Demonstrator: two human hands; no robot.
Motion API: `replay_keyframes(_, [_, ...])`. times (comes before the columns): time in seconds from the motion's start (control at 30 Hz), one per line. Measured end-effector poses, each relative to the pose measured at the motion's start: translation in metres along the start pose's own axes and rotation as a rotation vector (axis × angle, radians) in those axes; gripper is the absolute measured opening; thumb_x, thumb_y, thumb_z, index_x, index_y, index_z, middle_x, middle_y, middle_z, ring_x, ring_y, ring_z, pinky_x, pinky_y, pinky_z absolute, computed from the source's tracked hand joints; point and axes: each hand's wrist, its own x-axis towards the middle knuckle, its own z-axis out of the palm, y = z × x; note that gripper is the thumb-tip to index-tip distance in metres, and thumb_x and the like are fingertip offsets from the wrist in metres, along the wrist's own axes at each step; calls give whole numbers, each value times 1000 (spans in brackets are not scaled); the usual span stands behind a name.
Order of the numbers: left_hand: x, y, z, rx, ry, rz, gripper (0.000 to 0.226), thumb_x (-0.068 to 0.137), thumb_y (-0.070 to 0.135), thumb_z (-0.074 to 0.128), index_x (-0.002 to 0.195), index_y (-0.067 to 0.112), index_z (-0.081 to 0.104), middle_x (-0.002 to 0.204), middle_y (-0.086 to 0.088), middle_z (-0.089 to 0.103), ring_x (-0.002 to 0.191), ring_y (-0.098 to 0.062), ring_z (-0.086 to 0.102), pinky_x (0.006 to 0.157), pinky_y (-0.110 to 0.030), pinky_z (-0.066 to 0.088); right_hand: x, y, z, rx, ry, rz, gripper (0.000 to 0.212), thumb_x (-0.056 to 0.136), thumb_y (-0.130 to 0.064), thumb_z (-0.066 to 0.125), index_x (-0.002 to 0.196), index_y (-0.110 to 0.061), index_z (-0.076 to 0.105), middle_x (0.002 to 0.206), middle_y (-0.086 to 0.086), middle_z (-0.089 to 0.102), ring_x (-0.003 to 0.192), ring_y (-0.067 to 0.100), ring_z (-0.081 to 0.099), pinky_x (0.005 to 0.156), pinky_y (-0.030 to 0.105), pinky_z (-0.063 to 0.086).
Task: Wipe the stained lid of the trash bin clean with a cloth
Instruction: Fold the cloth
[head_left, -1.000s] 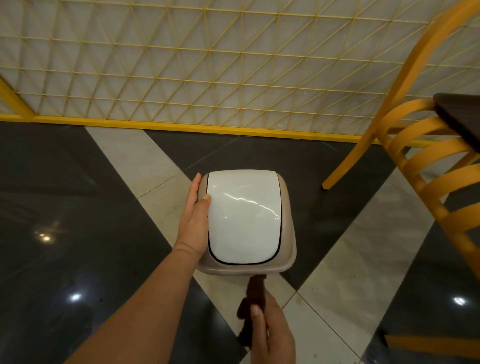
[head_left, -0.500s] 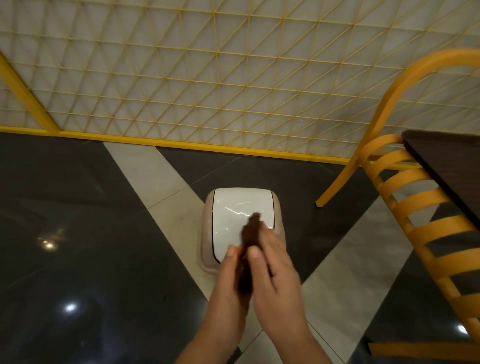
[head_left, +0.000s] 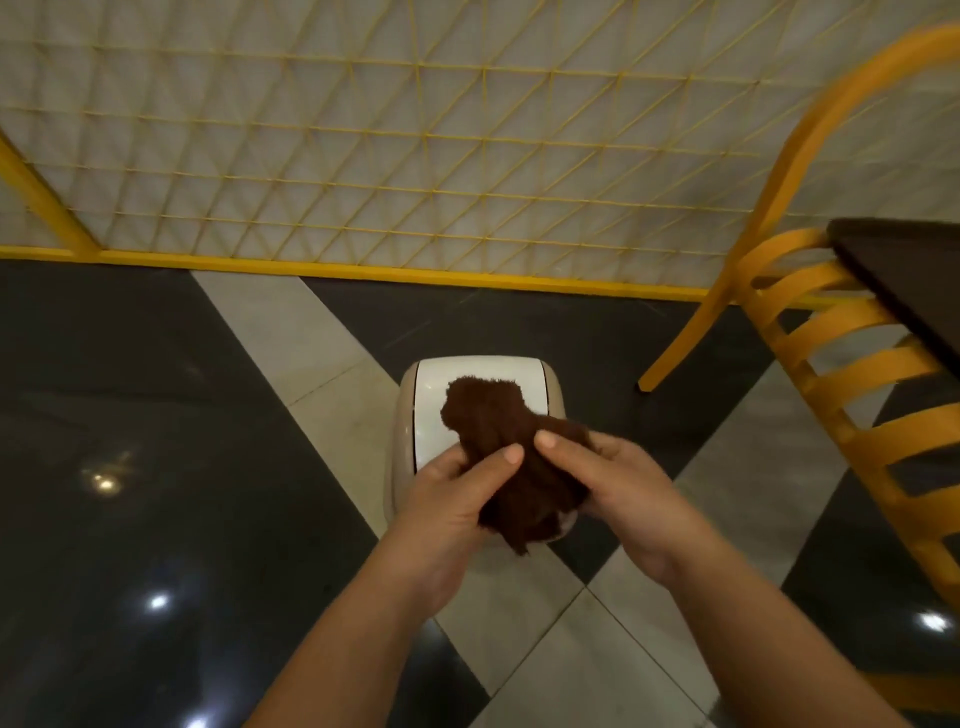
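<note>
A small beige trash bin (head_left: 400, 441) stands on the floor below me, with a glossy white lid (head_left: 434, 410). A dark brown fluffy cloth (head_left: 511, 457) is bunched up in the air above the lid and hides most of it. My left hand (head_left: 457, 499) grips the cloth's left side, thumb on top. My right hand (head_left: 608, 478) grips its right side. Neither hand touches the bin. The lid's near half is hidden behind cloth and hands.
The floor (head_left: 156, 441) is shiny black and cream tile. A yellow lattice wall panel (head_left: 415, 145) with a yellow base rail runs behind the bin. A yellow slatted chair (head_left: 841, 338) and a dark tabletop corner (head_left: 904, 280) stand to the right.
My left hand left the bin's side and joined the right hand on the cloth. The cloth rose from below the bin to above the lid and spread wider. My view pulled back from the bin.
</note>
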Motion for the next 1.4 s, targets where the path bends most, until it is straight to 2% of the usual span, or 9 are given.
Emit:
replay_keyframes(0.13, [35,-2,-13,53,68,73,41,69,32,76,109,24,68,109,-1,70,102,-21,67,80,-46,56,32,8,-19,250,160,-191,42,69,-24,75,110,-15,68,107,6,73,101,21,68,80,31,57])
replay_keyframes(0.3, [54,1,-11,116,136,-2,28,71,43,77,93,27,72,109,-3,70,106,-22,64,86,-42,53,37,1,-38,330,252,-140,41,67,-19,74,107,-27,67,105,1,73,96,19,70,70,31,58])
replay_keyframes(0.4, [56,11,5,98,156,-96,9,83,25,65,89,29,69,109,-10,68,102,-28,65,82,-46,54,30,-17,-47,330,258,-82,44,71,-19,72,114,-28,65,107,1,72,98,20,70,72,34,58])
replay_keyframes(0.63, [66,73,99,201,-26,-148,52,88,-6,48,107,42,60,110,2,70,99,-18,67,75,-35,57,-9,-84,-113,317,406,-29,41,89,-2,58,110,-36,68,106,-3,73,96,15,70,70,29,58])
replay_keyframes(0.87, [90,71,245,569,-235,-28,56,90,4,51,106,57,60,123,11,61,111,-4,58,93,-27,51,-69,-144,-229,112,673,-9,51,88,4,54,98,-43,70,95,-8,74,85,11,71,61,26,57])
replay_keyframes(1.0, [100,58,318,702,-278,119,56,91,7,53,132,45,47,136,21,43,124,1,45,102,-24,43,-88,-158,-286,-52,814,-21,45,90,-1,56,102,-43,66,100,-8,71,91,13,67,66,30,58])
replay_keyframes(1.17, [111,38,377,781,-293,108,60,92,6,52,141,38,37,149,12,31,134,-5,33,109,-29,37,-88,-160,-344,-292,891,48,45,90,-5,56,106,-47,60,100,-16,64,98,12,62,73,32,56])
replay_keyframes(1.3, [126,16,401,915,-288,100,61,93,11,52,144,36,31,154,6,21,140,-12,24,109,-22,28,-79,-144,-373,-383,907,114,46,91,-9,59,127,-37,55,120,-8,60,111,16,57,81,29,53])
replay_keyframes(1.4, [133,-3,406,1188,-278,89,58,94,16,50,146,32,28,159,4,-2,144,-17,7,114,-29,24,-77,-122,-378,-562,893,189,56,89,-11,64,140,-27,45,137,0,52,123,19,50,95,31,46])
